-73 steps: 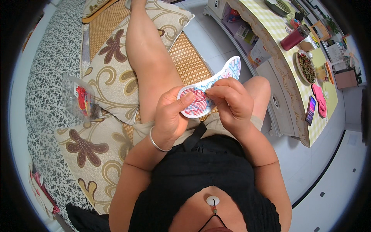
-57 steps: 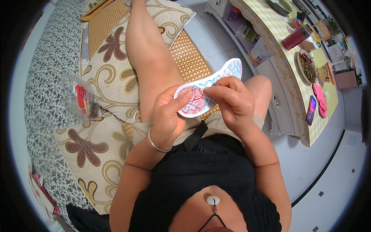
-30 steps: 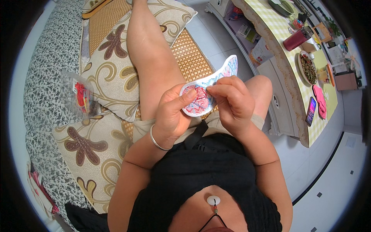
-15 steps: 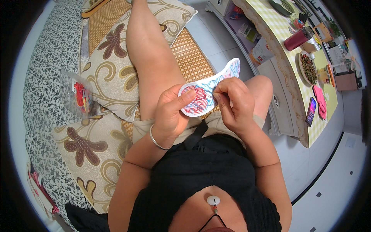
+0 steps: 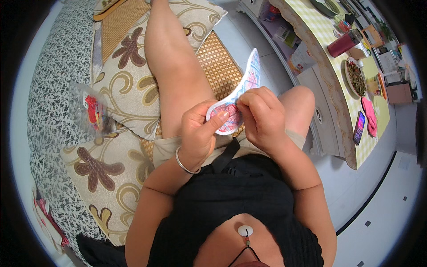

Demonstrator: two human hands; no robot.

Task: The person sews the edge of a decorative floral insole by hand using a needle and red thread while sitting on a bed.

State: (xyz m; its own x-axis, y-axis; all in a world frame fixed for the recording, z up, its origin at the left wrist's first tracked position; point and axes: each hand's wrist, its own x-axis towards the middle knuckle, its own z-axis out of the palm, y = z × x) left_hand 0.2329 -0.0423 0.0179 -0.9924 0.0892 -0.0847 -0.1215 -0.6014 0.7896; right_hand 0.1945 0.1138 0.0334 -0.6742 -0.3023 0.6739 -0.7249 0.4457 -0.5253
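- Left hand point(image 5: 198, 133) fingers: curled closed, thumb point(image 5: 218, 119) pressed flat on the near, rounded end of a crescent-shaped cutout point(image 5: 235, 100); remaining fingers hidden behind the piece, supporting it from below.
- Right hand point(image 5: 262, 118) fingers: bunched tightly together, fingertips point(image 5: 243, 103) pinched against the right edge of the cutout near its middle; whether a small tool or thread sits in that pinch cannot be told.
- Silver bangle point(image 5: 184, 162) around the left wrist, just below the hand.
- Cutout: held above the lap between both hands, in front of the black top point(image 5: 231, 200). White-edged, filled with red and pink marks at the near end, blue lines toward the far end.
- Long axis: running from the near lower left, at the left thumb, to the far upper right; narrow tip pointing away from the body and up, unsupported, above the woven mat point(image 5: 218, 62).
- Left leg point(image 5: 173, 66) extended along the patterned cushions point(image 5: 129, 89); right knee point(image 5: 298, 102) bent, just right of the right hand.
- Clear plastic bag point(image 5: 91, 113) lying on the cushion well left of the hands; contents: small red items, kind not discernible.
- Far right, on the checked table point(image 5: 342, 80): round plate point(image 5: 356, 76) holding dark green food; dark red tumbler point(image 5: 342, 43) upright beside it; phone point(image 5: 359, 127) lying flat next to a pink cloth point(image 5: 369, 119).
- Open shelf point(image 5: 284, 35) below the table edge holding packages, details too small to tell.
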